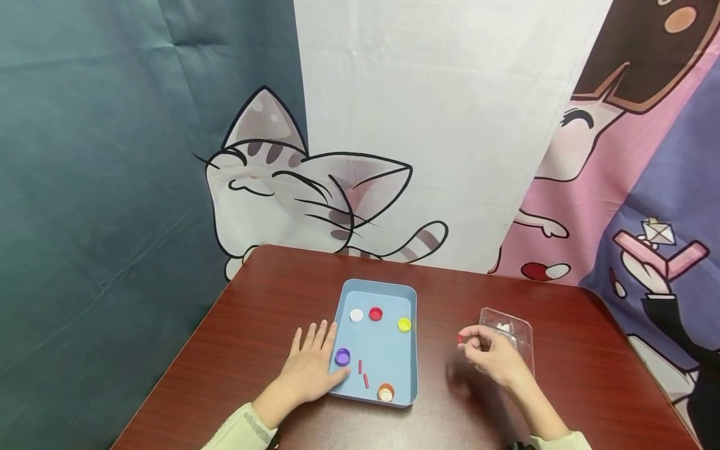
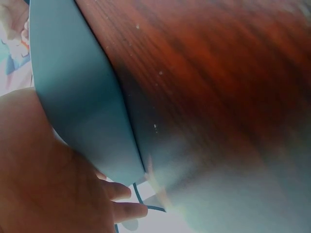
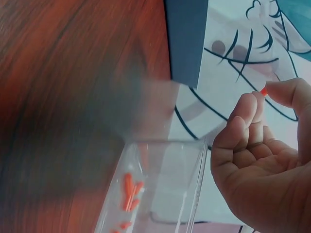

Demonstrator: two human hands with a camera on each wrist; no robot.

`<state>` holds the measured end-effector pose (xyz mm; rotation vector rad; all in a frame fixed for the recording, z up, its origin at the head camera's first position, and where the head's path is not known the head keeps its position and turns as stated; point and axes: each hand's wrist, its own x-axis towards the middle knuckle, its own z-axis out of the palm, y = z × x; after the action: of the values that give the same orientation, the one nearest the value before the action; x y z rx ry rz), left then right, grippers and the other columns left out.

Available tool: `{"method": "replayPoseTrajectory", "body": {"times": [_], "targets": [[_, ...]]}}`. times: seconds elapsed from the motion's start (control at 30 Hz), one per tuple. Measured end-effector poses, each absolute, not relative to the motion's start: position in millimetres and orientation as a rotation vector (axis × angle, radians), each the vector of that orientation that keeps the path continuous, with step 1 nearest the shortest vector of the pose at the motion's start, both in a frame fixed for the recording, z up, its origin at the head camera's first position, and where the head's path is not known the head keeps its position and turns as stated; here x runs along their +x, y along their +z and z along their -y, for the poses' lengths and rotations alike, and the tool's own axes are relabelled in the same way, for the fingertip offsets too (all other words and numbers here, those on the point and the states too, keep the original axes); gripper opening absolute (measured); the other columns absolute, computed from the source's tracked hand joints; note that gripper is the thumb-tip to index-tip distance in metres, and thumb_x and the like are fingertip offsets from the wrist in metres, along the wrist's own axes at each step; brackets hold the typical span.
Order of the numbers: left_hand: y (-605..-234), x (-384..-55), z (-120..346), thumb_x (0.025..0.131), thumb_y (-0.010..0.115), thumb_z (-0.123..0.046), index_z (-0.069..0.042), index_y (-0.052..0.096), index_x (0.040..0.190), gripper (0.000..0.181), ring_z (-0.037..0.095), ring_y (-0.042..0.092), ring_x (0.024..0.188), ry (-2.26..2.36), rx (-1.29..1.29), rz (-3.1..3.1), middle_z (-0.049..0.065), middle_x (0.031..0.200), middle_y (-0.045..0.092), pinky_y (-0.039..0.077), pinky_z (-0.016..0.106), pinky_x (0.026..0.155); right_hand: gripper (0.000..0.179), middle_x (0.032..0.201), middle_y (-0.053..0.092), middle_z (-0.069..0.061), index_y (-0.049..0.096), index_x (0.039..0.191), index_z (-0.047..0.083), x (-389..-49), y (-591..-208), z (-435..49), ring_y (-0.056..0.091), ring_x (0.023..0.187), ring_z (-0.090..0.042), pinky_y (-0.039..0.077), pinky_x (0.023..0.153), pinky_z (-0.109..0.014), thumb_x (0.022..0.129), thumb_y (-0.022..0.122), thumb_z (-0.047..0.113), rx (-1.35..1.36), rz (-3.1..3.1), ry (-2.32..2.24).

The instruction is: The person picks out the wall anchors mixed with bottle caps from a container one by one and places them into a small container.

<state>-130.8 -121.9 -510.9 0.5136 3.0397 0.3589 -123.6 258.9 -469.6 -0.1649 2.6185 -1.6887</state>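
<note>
A light blue tray (image 1: 388, 350) lies on the table. My left hand (image 1: 309, 369) rests along its left rim, fingers straight and thumb over the edge beside a purple cap (image 1: 342, 357). To the right of the tray, my right hand (image 1: 495, 359) pinches a small red stick (image 3: 264, 91) between thumb and fingertips. Partly behind that hand stands a clear plastic box (image 1: 529, 337); the right wrist view shows several red sticks (image 3: 128, 187) inside. Two similar red sticks (image 1: 360, 367) lie in the tray, near an orange cap (image 1: 385, 392).
Toward the tray's far end lie a white cap (image 1: 356, 315), a red cap (image 1: 375, 314) and a yellow cap (image 1: 404, 325). The brown wooden table (image 1: 292, 281) ends at a printed cloth backdrop (image 1: 450, 125) with cartoon figures.
</note>
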Motion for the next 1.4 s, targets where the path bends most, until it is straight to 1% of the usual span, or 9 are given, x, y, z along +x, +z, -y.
{"method": "replayPoseTrajectory", "body": {"times": [0.2, 0.37, 0.43, 0.5, 0.67, 0.77, 0.9, 1.13, 1.4], "targets": [[-507.9, -129.1, 121.4, 0.092, 0.059, -0.062, -0.003, 0.029, 0.159, 0.094, 0.043, 0.026, 0.15, 0.36, 0.512, -3.035, 0.022, 0.162, 0.03, 0.012, 0.065, 0.12, 0.023, 0.089, 0.07, -0.011, 0.063, 0.112, -0.009, -126.9, -475.1, -279.5, 0.069, 0.08, -0.006, 0.052, 0.061, -0.021, 0.089, 0.065, -0.006, -0.327, -2.661, -1.695], [-510.1, -129.2, 121.1, 0.092, 0.059, -0.062, -0.003, 0.029, 0.159, 0.094, 0.044, 0.026, 0.15, 0.365, 0.509, -3.039, 0.022, 0.162, 0.03, 0.012, 0.065, 0.119, 0.021, 0.083, 0.066, -0.012, 0.062, 0.112, -0.008, -128.2, -480.8, -295.1, 0.066, 0.071, -0.008, 0.052, 0.058, -0.022, 0.092, 0.067, -0.004, -0.491, -2.66, -1.736], [-510.5, -129.5, 121.1, 0.092, 0.058, -0.062, -0.003, 0.029, 0.159, 0.094, 0.044, 0.026, 0.15, 0.364, 0.511, -3.043, 0.022, 0.162, 0.03, 0.012, 0.065, 0.119, 0.021, 0.081, 0.066, -0.015, 0.062, 0.112, -0.007, -128.1, -480.3, -299.9, 0.065, 0.067, -0.012, 0.052, 0.057, -0.023, 0.093, 0.068, -0.001, -0.487, -2.668, -1.726], [-510.4, -129.5, 121.3, 0.092, 0.058, -0.062, -0.003, 0.029, 0.159, 0.094, 0.044, 0.026, 0.15, 0.367, 0.52, -3.051, 0.023, 0.162, 0.03, 0.012, 0.065, 0.119, 0.02, 0.081, 0.067, -0.015, 0.061, 0.113, -0.008, -127.8, -479.3, -304.6, 0.068, 0.07, -0.016, 0.054, 0.061, -0.024, 0.095, 0.066, -0.001, -0.491, -2.663, -1.729], [-509.9, -129.4, 121.9, 0.092, 0.058, -0.061, -0.002, 0.029, 0.158, 0.093, 0.044, 0.027, 0.149, 0.377, 0.541, -3.069, 0.023, 0.162, 0.031, 0.013, 0.065, 0.119, 0.022, 0.087, 0.072, -0.005, 0.06, 0.115, -0.01, -126.5, -474.4, -317.8, 0.071, 0.079, -0.01, 0.054, 0.063, -0.024, 0.096, 0.065, -0.001, -0.481, -2.699, -1.693], [-509.8, -129.8, 122.1, 0.092, 0.058, -0.061, -0.002, 0.03, 0.158, 0.093, 0.044, 0.028, 0.149, 0.381, 0.541, -3.069, 0.023, 0.161, 0.031, 0.013, 0.065, 0.119, 0.022, 0.089, 0.073, 0.002, 0.061, 0.115, -0.008, -126.6, -472.5, -325.1, 0.068, 0.077, -0.007, 0.053, 0.058, -0.026, 0.095, 0.066, 0.001, -0.462, -2.722, -1.67], [-509.6, -130.4, 122.1, 0.092, 0.058, -0.061, -0.002, 0.03, 0.158, 0.093, 0.044, 0.028, 0.149, 0.381, 0.537, -3.069, 0.023, 0.161, 0.031, 0.013, 0.065, 0.119, 0.024, 0.087, 0.071, 0.0, 0.061, 0.115, -0.008, -128.8, -470.8, -333.2, 0.065, 0.071, -0.009, 0.051, 0.055, -0.03, 0.094, 0.068, -0.001, -0.462, -2.732, -1.679], [-510.3, -130.0, 121.7, 0.092, 0.058, -0.061, -0.002, 0.03, 0.158, 0.093, 0.044, 0.027, 0.149, 0.392, 0.536, -3.063, 0.023, 0.162, 0.031, 0.013, 0.065, 0.119, 0.025, 0.089, 0.07, -0.006, 0.062, 0.117, -0.007, -131.4, -468.3, -348.4, 0.064, 0.075, -0.008, 0.049, 0.058, -0.026, 0.094, 0.069, 0.001, -0.425, -2.8, -1.626], [-510.4, -127.5, 121.1, 0.092, 0.058, -0.061, -0.002, 0.03, 0.158, 0.093, 0.044, 0.028, 0.149, 0.377, 0.533, -3.062, 0.023, 0.162, 0.031, 0.013, 0.065, 0.119, 0.025, 0.088, 0.07, 0.009, 0.061, 0.117, -0.009, -139.8, -470.4, -363.6, 0.066, 0.079, -0.006, 0.051, 0.067, -0.019, 0.094, 0.067, -0.001, -0.43, -2.817, -1.602]]}}
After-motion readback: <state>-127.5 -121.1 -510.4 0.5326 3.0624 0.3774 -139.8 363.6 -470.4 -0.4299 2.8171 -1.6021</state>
